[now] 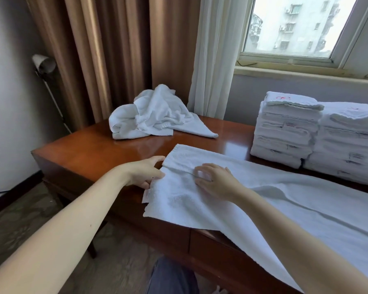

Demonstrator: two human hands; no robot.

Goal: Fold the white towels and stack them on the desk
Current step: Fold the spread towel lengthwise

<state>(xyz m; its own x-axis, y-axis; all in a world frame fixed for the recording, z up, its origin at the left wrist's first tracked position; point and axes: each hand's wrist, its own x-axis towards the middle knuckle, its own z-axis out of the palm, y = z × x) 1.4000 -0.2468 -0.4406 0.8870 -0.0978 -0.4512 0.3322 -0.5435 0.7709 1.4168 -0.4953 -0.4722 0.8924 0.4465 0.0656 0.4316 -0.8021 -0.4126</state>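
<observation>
At frame centre my left hand (145,172) has its grip pinched on the left edge of the long white terry towel (295,200), which lies spread across the glossy brown wooden counter (83,149). My right hand (218,181) lies flat on the towel, fingers loosely spread and holding nothing. Upper centre sit crumpled white towels (155,113), and at right two folded white towel stacks (285,132).
</observation>
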